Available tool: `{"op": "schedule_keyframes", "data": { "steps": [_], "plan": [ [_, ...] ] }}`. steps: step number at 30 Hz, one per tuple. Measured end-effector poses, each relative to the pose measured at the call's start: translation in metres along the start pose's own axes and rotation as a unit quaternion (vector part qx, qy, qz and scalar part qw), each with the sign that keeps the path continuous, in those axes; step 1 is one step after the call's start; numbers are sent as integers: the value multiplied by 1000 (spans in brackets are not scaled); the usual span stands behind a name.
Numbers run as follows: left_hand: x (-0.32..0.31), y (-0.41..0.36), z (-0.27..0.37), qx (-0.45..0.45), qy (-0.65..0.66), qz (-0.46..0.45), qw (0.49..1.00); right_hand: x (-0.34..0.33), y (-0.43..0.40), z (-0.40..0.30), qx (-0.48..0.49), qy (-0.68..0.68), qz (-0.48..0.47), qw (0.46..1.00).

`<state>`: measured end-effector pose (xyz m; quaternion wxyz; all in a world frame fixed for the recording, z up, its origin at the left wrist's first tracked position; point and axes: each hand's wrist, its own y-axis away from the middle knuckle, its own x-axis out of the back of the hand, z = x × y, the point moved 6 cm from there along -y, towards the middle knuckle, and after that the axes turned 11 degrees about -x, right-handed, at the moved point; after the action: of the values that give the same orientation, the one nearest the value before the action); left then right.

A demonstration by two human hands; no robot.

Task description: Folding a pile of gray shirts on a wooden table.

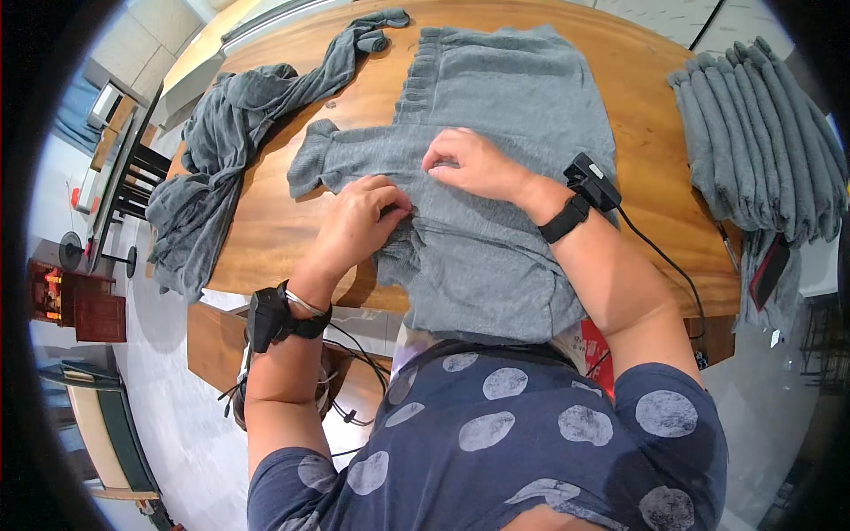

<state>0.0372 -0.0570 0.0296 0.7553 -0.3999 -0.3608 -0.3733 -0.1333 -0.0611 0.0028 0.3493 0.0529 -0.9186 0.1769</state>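
Note:
A grey knit sweater (pixel 505 86) lies spread on the wooden table in front of me, its ribbed hem at the far left. One sleeve (pixel 378 149) runs across it, with the ribbed cuff (pixel 309 159) sticking out to the left. My left hand (pixel 365 216) pinches the knit at the near edge of this sleeve, above a bunched ribbed part (pixel 398 255). My right hand (pixel 475 166) is on the sleeve farther right, fingers curled and thumb near the forefinger; whether cloth is caught between them is unclear. The sweater's near end hangs toward my body.
A crumpled grey knit garment (pixel 246 126) lies along the left side of the wooden table (pixel 647 133). At the right edge is a stack of folded grey knits (pixel 750 146), with a dark red-edged object (pixel 770 272) below it. A black cable (pixel 664 255) trails from my right wrist device (pixel 591 182).

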Motion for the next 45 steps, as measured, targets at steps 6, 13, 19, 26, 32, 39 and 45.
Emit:
{"op": "schedule_keyframes", "data": {
  "steps": [6,13,19,26,32,39,45],
  "plan": [
    [15,5,-3,-37,-33,38,998,0,0,-1,-17,-17,7,1000],
    [4,21,17,-52,-67,-60,995,0,1,-2,-10,20,-9,1000],
    [9,-11,30,37,2,-65,997,-2,1,-4,-13,11,4,1000],
    [-59,6,44,-36,-147,-70,986,-5,11,-11,-2,95,79,992],
    [-58,15,46,4,-167,-103,981,-20,2,5,-4,276,-18,961],
    [-62,11,48,-4,-163,-103,981,48,-3,82,-159,292,36,942],
    [-52,-15,73,-34,-108,-61,992,113,60,23,-104,213,194,952]
  ]
}}
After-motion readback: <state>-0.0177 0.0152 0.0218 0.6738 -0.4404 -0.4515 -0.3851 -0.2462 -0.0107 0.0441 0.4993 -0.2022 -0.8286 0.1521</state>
